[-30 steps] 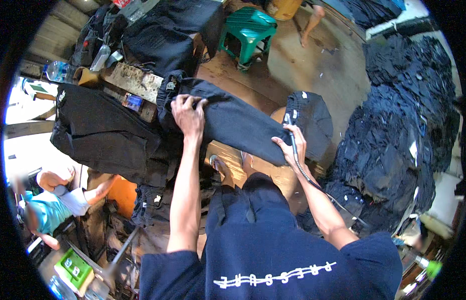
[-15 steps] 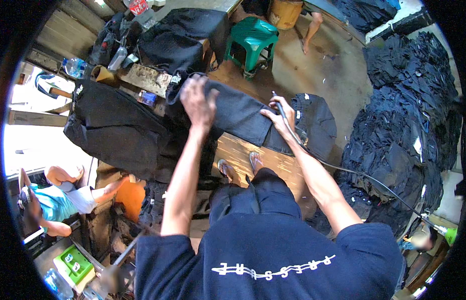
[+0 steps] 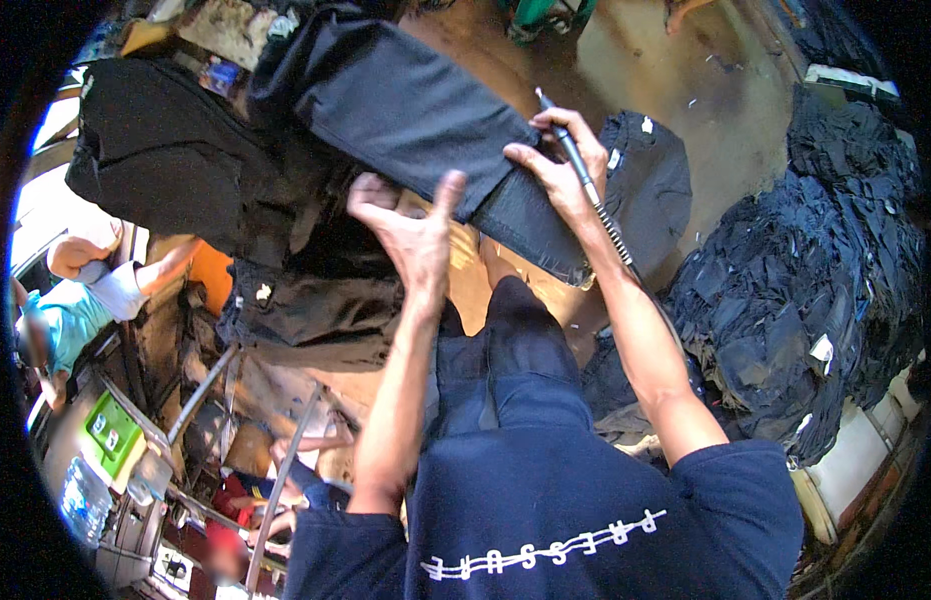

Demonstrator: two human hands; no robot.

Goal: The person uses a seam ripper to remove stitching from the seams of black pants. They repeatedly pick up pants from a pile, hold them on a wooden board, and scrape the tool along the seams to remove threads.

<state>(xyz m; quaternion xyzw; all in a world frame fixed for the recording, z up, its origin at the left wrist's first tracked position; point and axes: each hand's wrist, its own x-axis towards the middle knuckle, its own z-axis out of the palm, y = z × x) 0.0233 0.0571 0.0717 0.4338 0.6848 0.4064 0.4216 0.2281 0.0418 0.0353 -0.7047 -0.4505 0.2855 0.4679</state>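
Note:
A dark trouser leg (image 3: 405, 110) stretches slantwise in front of me from the upper left toward my right hand, with a folded hem section (image 3: 530, 215) at its near right end. My right hand (image 3: 563, 165) holds a black pen-shaped tool (image 3: 565, 140) with a coiled spring guard and a cable or hose running back along my forearm. Its thumb lies over the cloth. My left hand (image 3: 410, 235) is just off the near edge of the leg, thumb raised and apart from the bent fingers, with nothing visible in it.
Dark garments (image 3: 175, 160) hang at the left. Another dark garment (image 3: 650, 170) lies beyond my right hand. A large heap of dark cloth pieces (image 3: 785, 290) fills the right side. A green stool (image 3: 545, 15) stands at the top. People (image 3: 80, 310) sit at the left and lower left.
My left hand has come off the top of the trouser leg and moved nearer to me. My right hand still holds the tool. The whole view has shifted, with the garments now higher in it.

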